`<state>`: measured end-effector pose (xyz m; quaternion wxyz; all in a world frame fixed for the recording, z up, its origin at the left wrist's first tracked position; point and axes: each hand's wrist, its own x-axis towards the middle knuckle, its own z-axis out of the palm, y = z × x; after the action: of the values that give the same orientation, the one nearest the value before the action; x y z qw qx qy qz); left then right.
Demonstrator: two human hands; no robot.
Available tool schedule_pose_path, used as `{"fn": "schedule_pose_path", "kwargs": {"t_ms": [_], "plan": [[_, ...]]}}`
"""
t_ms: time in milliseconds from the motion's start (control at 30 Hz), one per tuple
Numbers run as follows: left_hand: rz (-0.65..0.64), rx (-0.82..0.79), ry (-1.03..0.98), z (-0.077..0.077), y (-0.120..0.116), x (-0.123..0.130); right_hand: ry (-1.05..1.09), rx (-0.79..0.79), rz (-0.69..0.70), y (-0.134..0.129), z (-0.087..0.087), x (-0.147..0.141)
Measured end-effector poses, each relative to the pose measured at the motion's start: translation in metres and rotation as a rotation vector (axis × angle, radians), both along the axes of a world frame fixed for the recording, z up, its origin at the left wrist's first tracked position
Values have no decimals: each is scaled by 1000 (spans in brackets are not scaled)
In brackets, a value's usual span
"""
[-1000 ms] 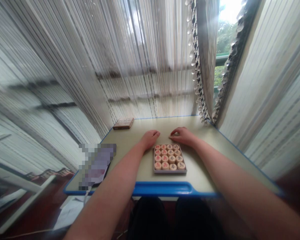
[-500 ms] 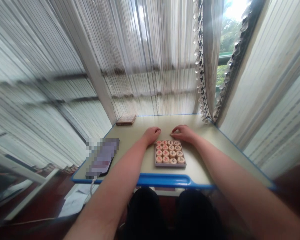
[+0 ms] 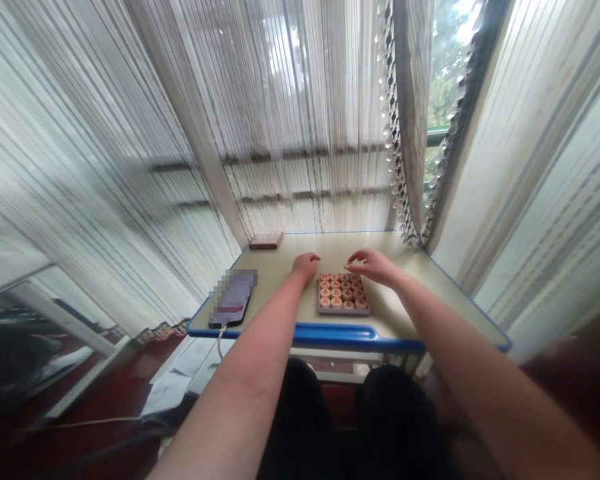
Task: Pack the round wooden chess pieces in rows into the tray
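Observation:
An open shallow box [image 3: 343,311] stands near the table's front edge. Rows of round wooden pieces [image 3: 336,293] fill it, marked with red or dark characters. My left hand [image 3: 307,263] rests behind the box's left corner, its fingers curled; whatever they may hold is hidden. Over the box's back right corner is my right hand [image 3: 373,265], thumb and forefinger brought together. Something small and pale shows at their tips, too small to make out. Part of the back row lies hidden beneath that hand.
A blurred-out phone [image 3: 235,299] with a white cable lies at the table's left side. At the back left is a flat brown box [image 3: 267,241]. The pale table [image 3: 400,320] has a blue rim. String curtains [image 3: 300,120] hang behind.
The view has shifted, so the table and box appear slightly higher and smaller. My right hand has moved toward the box and now covers part of its back right corner.

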<state>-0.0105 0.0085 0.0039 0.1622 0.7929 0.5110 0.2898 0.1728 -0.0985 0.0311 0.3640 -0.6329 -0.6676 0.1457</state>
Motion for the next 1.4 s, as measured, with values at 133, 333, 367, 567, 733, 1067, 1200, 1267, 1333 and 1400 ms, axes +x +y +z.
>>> {"fn": "schedule_pose_path", "kwargs": {"t_ms": [133, 333, 367, 567, 733, 1067, 1200, 1267, 1333, 1400], "plan": [[18, -51, -70, -2, -15, -5, 125, 106, 26, -44, -9, -14], [52, -96, -152, -8, -54, -12, 154, 295, 11, -87, -31, -27], [55, -92, -158, -9, -61, -13, 168, 301, 7, -89, -33, -28], [87, -72, -168, -8, -87, -16, 185, 274, 18, -87, -45, -25], [85, -69, -131, -8, -96, -15, 97, 272, 31, -82, -51, -24], [115, 33, -73, -8, -109, -14, -1, 298, 23, -82, -55, -24], [117, 46, -49, -7, -111, -14, -15, 315, 46, -80, -56, -22], [116, 49, -41, -7, -112, -14, -17, 310, 47, -81, -55, -23], [115, 52, -36, -7, -112, -14, -24, 308, 45, -83, -54, -24], [105, 56, -29, -7, -112, -13, -46, 313, 40, -84, -53, -25]]}}
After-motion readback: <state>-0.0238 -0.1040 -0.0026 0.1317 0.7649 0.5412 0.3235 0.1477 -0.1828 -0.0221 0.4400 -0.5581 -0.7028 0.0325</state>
